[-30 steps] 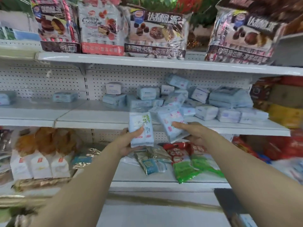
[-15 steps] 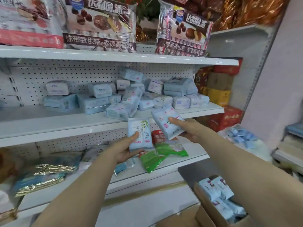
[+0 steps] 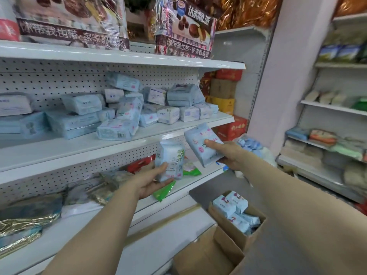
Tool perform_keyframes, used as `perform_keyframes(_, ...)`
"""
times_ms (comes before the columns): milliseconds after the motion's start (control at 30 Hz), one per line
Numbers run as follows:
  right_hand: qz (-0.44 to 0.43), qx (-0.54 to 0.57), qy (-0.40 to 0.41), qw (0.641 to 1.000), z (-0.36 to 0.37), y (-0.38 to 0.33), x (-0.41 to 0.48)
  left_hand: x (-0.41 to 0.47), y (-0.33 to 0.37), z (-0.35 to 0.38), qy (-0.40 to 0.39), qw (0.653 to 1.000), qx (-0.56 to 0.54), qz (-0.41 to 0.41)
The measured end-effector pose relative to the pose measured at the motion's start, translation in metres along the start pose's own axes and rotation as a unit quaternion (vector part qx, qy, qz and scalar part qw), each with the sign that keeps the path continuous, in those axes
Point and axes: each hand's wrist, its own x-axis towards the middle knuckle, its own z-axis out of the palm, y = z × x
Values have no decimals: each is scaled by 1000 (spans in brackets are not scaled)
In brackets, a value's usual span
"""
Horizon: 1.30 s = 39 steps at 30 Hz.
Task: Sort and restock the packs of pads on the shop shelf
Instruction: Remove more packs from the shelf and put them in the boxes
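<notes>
left hand point(image 3: 148, 180) grip holding leaf-print pack point(image 3: 170, 159), right hand point(image 3: 231, 154) grip holding pink-print pack point(image 3: 202, 144)

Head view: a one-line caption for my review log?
Left hand holds a leaf-print pad pack, right hand a pink-print pad pack, in front of the shelf piled with blue packs.

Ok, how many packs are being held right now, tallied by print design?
Green leaf-print pack, gripped by the left hand: 1
Pink-print pack, gripped by the right hand: 1
Total: 2
</notes>
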Motion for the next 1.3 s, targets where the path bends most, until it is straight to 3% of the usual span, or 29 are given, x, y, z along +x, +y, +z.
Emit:
perform_keyframes(67, -7, 8, 6, 1000, -10, 2, -3, 6, -5, 5, -27, 1000, -12, -8)
perform_keyframes(167, -7, 14, 7, 1000, -22, 5, -4, 16, -11, 17, 17, 999, -25, -14)
perform_keyframes(333, 6, 0, 9, 1000, -44, 15, 7, 42, -30, 33, 79, 994, 29, 64)
perform_keyframes(433, 13, -1, 22, 1000, -60, 22, 20, 56, -33, 39, 79, 992, -10, 94)
perform_keyframes(567, 25, -8, 16, 1000, -85, 34, 49, 89, -45, 44, 89, 994, -12, 55)
perform_keyframes(800, 52, -7, -63, 997, -146, 52, 122, 149, -68, 81, 128, 990, 2, 52)
perform_keyframes(1100, 134, 0, -177, 975, -237, 73, 223, 232, -103, 148, 180, 973, -111, 88)
perform_keyframes(1300, 162, 27, -229, 959, -258, 98, 264, 251, -130, 165, 248, 953, -142, 105)
